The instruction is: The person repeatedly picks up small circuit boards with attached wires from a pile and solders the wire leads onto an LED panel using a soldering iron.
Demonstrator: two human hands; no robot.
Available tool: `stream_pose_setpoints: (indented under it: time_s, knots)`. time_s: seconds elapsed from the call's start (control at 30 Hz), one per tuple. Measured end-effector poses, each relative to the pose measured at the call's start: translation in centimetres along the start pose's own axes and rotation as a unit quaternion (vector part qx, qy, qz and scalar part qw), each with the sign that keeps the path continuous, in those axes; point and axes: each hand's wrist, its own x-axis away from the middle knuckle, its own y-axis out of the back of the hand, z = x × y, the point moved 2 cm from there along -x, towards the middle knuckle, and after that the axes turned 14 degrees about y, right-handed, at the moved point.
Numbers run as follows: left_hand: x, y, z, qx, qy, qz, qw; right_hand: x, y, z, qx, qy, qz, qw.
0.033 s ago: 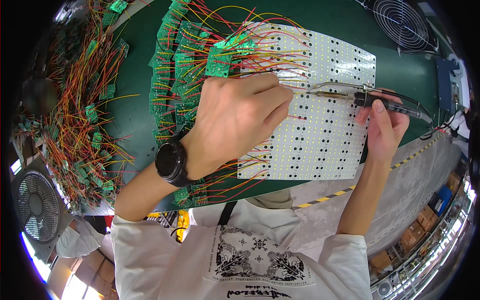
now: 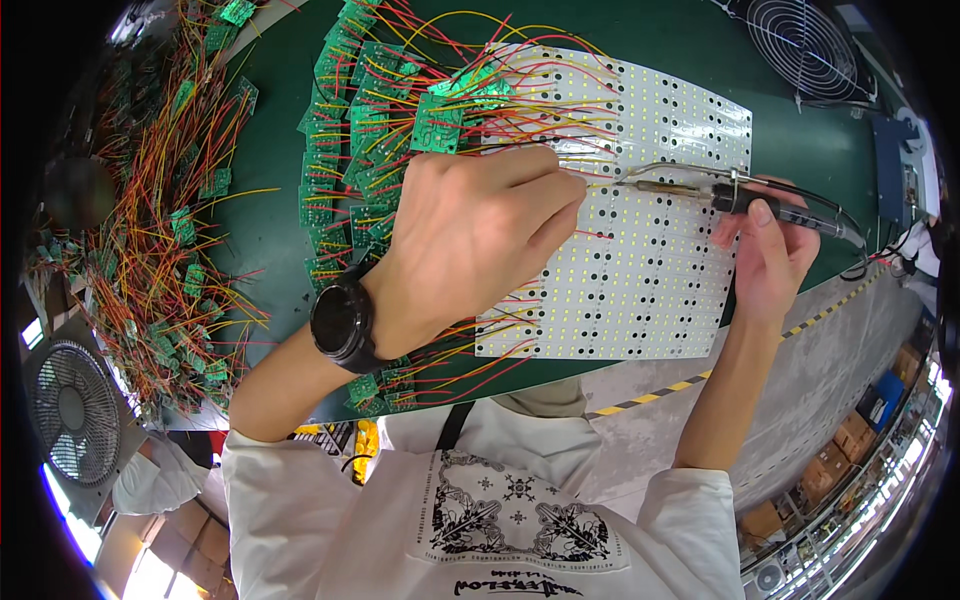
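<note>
My left hand [image 2: 490, 215], with a black watch on its wrist, is closed over the left part of a white LED panel [image 2: 660, 280]. Its fingertips pinch a thin wire, mostly hidden by the fingers. From the right, my right hand [image 2: 775, 245] grips a soldering iron [image 2: 790, 213] with a black handle and a thin metal guide tube along its shaft. The iron's tip points left, close to the left fingertips, over the panel. Small green circuit boards [image 2: 437, 122] with red and yellow wires lie in rows left of the panel; several wires reach onto it.
A large tangled heap of wired green boards [image 2: 165, 260] covers the left end of the green table [image 2: 255, 190]. A round fan guard [image 2: 800, 45] and a blue-grey box [image 2: 893, 165] stand at the far right. A standing fan [image 2: 75, 410] is at the lower left.
The soldering iron has shifted very slightly to the right in my right hand. My left hand and the panel stay where they were.
</note>
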Motion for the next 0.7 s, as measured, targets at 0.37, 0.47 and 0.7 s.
stream_pose_setpoints:
  time_s: [0.37, 0.47, 0.7]
  knots:
    - [-0.1, 0.0, -0.4, -0.011, -0.011, 0.008, 1.000, -0.2, 0.3, 0.0, -0.024, 0.007, -0.037, 0.999]
    - [-0.6, 1.1, -1.2, -0.037, -0.019, 0.097, 0.994, -0.1, 0.6, -0.2, -0.018, 0.001, -0.027, 0.999]
    - [-0.7, 1.9, -0.7, -0.004, -0.073, 0.139, 0.988, -0.3, -0.2, 0.3, -0.018, -0.006, -0.053, 0.998]
